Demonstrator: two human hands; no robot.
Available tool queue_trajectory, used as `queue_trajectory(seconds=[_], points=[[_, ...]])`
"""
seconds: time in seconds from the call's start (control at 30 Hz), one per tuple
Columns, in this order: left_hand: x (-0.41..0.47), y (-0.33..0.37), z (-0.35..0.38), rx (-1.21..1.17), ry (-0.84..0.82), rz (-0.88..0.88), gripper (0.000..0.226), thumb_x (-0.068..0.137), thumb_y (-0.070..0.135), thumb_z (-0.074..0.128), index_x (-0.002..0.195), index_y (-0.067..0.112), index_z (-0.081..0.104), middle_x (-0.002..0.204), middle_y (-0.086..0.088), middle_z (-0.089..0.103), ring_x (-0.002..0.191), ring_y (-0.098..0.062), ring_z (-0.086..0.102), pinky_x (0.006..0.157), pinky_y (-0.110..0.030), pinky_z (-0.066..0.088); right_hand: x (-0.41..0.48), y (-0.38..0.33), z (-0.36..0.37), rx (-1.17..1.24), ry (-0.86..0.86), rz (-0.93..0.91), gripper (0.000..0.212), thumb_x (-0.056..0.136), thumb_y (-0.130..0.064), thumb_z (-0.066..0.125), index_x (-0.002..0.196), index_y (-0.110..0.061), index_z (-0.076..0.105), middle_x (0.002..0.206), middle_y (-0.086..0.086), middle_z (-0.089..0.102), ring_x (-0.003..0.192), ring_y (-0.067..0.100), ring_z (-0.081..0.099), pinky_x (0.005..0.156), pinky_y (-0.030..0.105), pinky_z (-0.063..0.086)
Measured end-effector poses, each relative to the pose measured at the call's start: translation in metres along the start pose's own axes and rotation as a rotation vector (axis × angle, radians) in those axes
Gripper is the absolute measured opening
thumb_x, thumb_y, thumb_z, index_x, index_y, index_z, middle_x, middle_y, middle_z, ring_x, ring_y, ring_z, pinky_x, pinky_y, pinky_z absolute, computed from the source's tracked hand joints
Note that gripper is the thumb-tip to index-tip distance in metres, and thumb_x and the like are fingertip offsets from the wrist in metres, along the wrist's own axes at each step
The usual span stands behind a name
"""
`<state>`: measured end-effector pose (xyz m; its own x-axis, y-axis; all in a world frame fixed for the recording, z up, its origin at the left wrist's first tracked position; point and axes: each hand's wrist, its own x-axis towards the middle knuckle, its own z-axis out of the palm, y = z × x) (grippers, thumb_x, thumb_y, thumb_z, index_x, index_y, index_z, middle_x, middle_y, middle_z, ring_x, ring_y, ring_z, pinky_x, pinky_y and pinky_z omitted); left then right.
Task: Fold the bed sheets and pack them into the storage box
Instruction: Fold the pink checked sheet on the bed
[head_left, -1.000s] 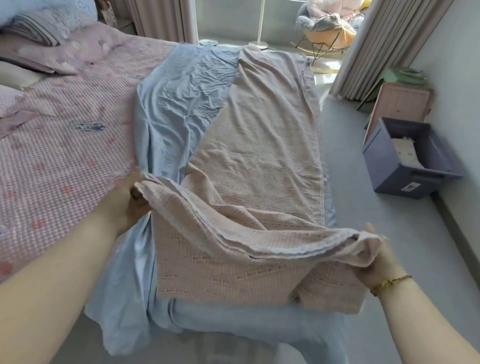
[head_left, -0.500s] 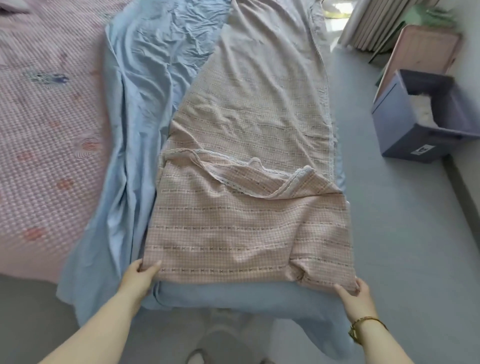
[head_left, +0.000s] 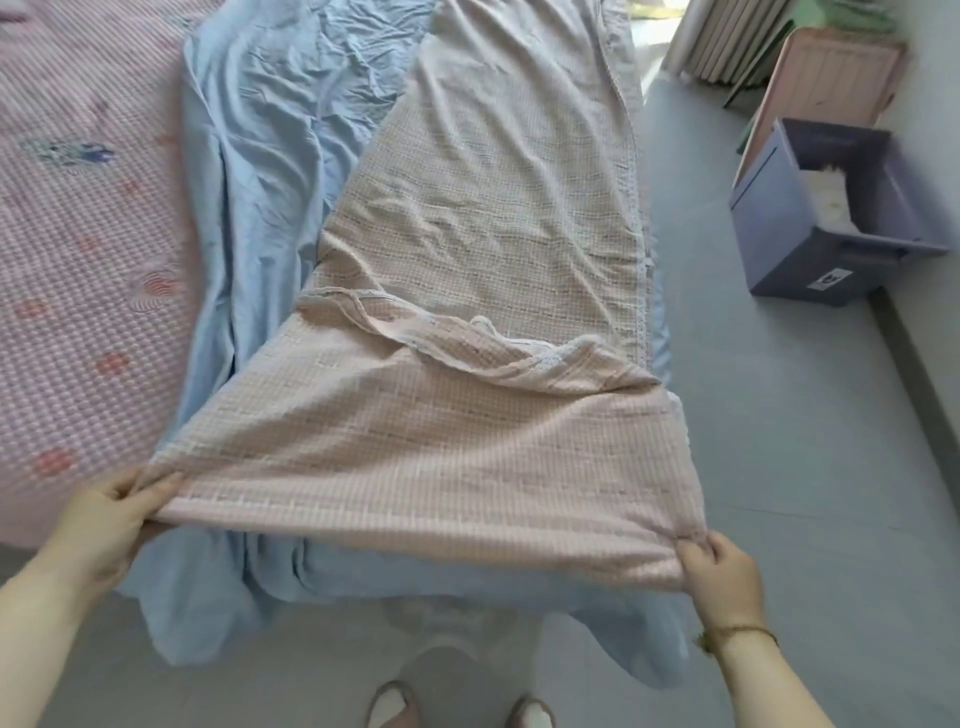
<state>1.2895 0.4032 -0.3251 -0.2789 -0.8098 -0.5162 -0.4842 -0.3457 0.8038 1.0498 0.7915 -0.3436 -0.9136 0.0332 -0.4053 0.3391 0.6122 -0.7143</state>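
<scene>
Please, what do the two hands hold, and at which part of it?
The pink checked sheet, by its near folded edge: the left grip pinches the left corner, the right grip the right corner.

Fingers of the left hand (head_left: 98, 525) and the right hand (head_left: 724, 577) are partly hidden in the gripped fold of the checked sheet (head_left: 441, 457). Beyond both hands, the blue sheet (head_left: 270, 130) is largely covered by it. Far past the right hand, the label (head_left: 832, 279) on the storage box (head_left: 779, 244) cannot be read.
</scene>
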Motion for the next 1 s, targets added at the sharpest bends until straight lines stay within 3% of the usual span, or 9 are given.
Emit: queue_trajectory(seconds=[0.1, 0.2, 0.33, 0.47, 0.57, 0.7, 0.83, 0.93, 1.0], points=[[-0.012, -0.040, -0.016, 0.251, -0.037, -0.041, 0.027, 0.088, -0.009, 0.049, 0.114, -0.007, 0.057, 0.044, 0.018, 0.061, 0.043, 0.005, 0.056, 0.044, -0.007, 0.046, -0.034, 0.038, -0.004, -0.128, -0.089, 0.128, 0.033, 0.081, -0.016, 0.053, 0.054, -0.002, 0.041, 0.054, 0.012, 0.038, 0.059, 0.022, 0.031, 0.049, 0.031, 0.025], [-0.020, -0.062, -0.016, 0.406, -0.057, -0.086, 0.020, 0.086, -0.011, 0.052, 0.105, -0.012, 0.059, 0.054, 0.001, 0.058, 0.050, -0.017, 0.052, 0.036, -0.007, 0.041, -0.043, 0.061, 0.002, -0.205, -0.231, 0.290, 0.016, 0.086, 0.001, 0.052, 0.073, 0.008, 0.057, 0.080, 0.023, 0.058, 0.076, 0.023, 0.045, 0.057, 0.029, 0.035], [-0.015, -0.074, -0.016, 0.653, -0.072, -0.088, 0.008, 0.085, -0.007, 0.056, 0.080, -0.007, 0.062, 0.062, -0.009, 0.053, 0.054, -0.022, 0.043, 0.046, -0.028, 0.043, -0.036, 0.050, 0.007, -0.350, -0.413, 0.409, 0.015, 0.082, -0.015, 0.056, 0.091, -0.003, 0.058, 0.094, 0.014, 0.057, 0.084, 0.025, 0.049, 0.074, 0.025, 0.035], [-0.019, -0.080, -0.024, 0.860, -0.054, -0.114, 0.008, 0.080, -0.003, 0.064, 0.084, -0.009, 0.066, 0.076, -0.025, 0.065, 0.075, -0.035, 0.060, 0.063, -0.035, 0.037, -0.050, 0.051, 0.002, -0.610, -0.584, 0.379, 0.012, 0.078, -0.025, 0.057, 0.083, -0.015, 0.053, 0.088, 0.003, 0.057, 0.079, 0.015, 0.051, 0.059, 0.019, 0.037], [-0.009, -0.060, -0.003, 0.929, 0.015, -0.053, 0.053, 0.079, 0.006, 0.068, 0.127, -0.004, 0.049, 0.126, -0.031, 0.049, 0.116, -0.043, 0.047, 0.092, -0.043, 0.037, -0.034, 0.053, 0.004, -0.381, -0.345, 0.243, 0.024, 0.086, -0.010, 0.056, 0.110, -0.007, 0.056, 0.116, 0.015, 0.057, 0.097, 0.024, 0.051, 0.082, 0.028, 0.040], [0.000, -0.016, 0.068, 0.974, -0.031, 0.266, 0.070, 0.081, 0.019, 0.067, 0.141, 0.008, 0.032, 0.146, -0.017, 0.031, 0.132, -0.036, 0.031, 0.107, -0.043, 0.027, 0.012, 0.010, 0.017, -0.162, -0.059, 0.060, 0.033, 0.089, -0.013, 0.055, 0.120, -0.002, 0.053, 0.123, 0.016, 0.054, 0.110, 0.028, 0.051, 0.094, 0.036, 0.039], [-0.003, 0.020, 0.165, 0.993, -0.232, 0.569, 0.065, 0.085, 0.029, 0.061, 0.141, 0.015, 0.032, 0.150, -0.008, 0.027, 0.138, -0.027, 0.025, 0.113, -0.040, 0.016, 0.072, -0.040, 0.034, -0.077, -0.059, 0.001, 0.036, 0.091, -0.020, 0.052, 0.123, -0.002, 0.051, 0.126, 0.013, 0.055, 0.116, 0.026, 0.050, 0.095, 0.032, 0.037], [-0.002, 0.032, 0.229, 1.038, -0.397, 0.549, 0.061, 0.091, 0.041, 0.049, 0.144, 0.026, 0.023, 0.154, 0.002, 0.017, 0.141, -0.020, 0.016, 0.115, -0.038, 0.008, 0.117, -0.054, 0.041, -0.068, -0.147, 0.148, 0.039, 0.093, -0.026, 0.049, 0.122, 0.000, 0.050, 0.123, 0.012, 0.054, 0.116, 0.027, 0.050, 0.093, 0.032, 0.037], [0.001, 0.032, 0.259, 1.103, -0.484, 0.517, 0.057, 0.091, 0.048, 0.043, 0.143, 0.030, 0.026, 0.154, 0.004, 0.018, 0.140, -0.018, 0.019, 0.115, -0.039, 0.010, 0.138, -0.061, 0.043, -0.092, -0.239, 0.204, 0.031, 0.092, -0.031, 0.050, 0.103, -0.002, 0.056, 0.098, 0.007, 0.056, 0.094, 0.026, 0.055, 0.080, 0.029, 0.038]])
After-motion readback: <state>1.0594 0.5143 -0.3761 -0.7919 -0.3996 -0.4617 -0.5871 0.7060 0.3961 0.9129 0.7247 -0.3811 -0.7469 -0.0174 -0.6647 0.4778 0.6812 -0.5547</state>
